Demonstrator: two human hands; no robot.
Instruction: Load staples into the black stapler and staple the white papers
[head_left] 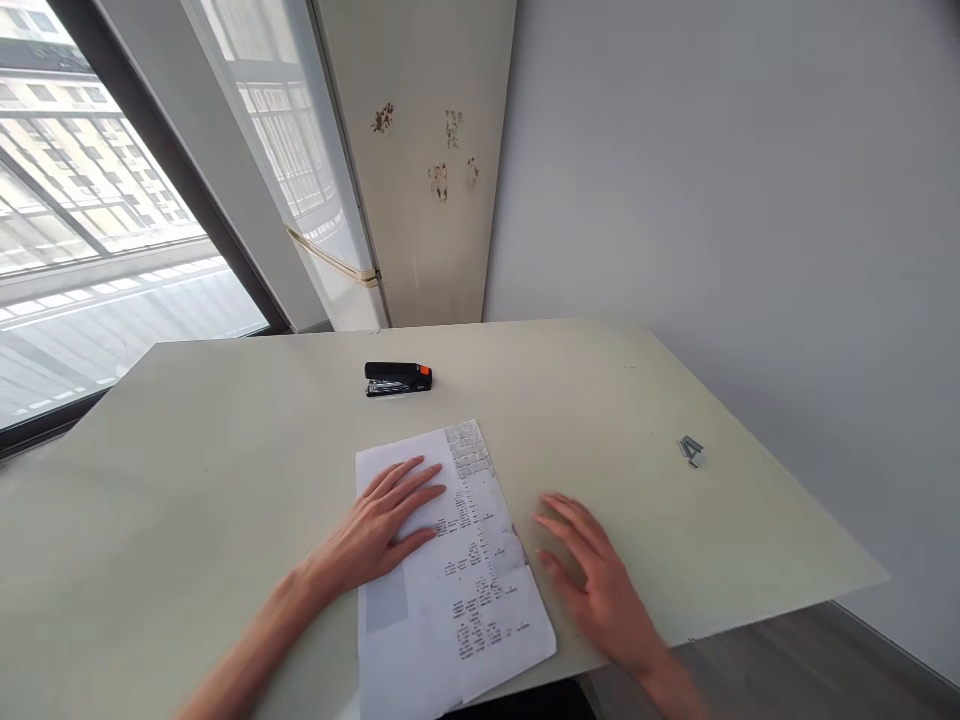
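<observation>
Printed paper sheets (487, 590) lie on the pale table in front of me, their lower edge at the table's front. My left hand (394, 515) rests flat on the upper left part of the paper, its fingers stretched out. Just right of the paper is my right hand (589, 575), slightly blurred, with fingers apart and nothing in them. Beyond the paper stands a black stapler (397, 378) with an orange patch at its right end. A few small strips of staples (691, 450) are in a little heap on the right.
The pale table (225, 480) reaches back to a white fridge (427, 250) with brown marks on its side. A grey wall (712, 200) runs along the right. A large window (97, 200) is at the left.
</observation>
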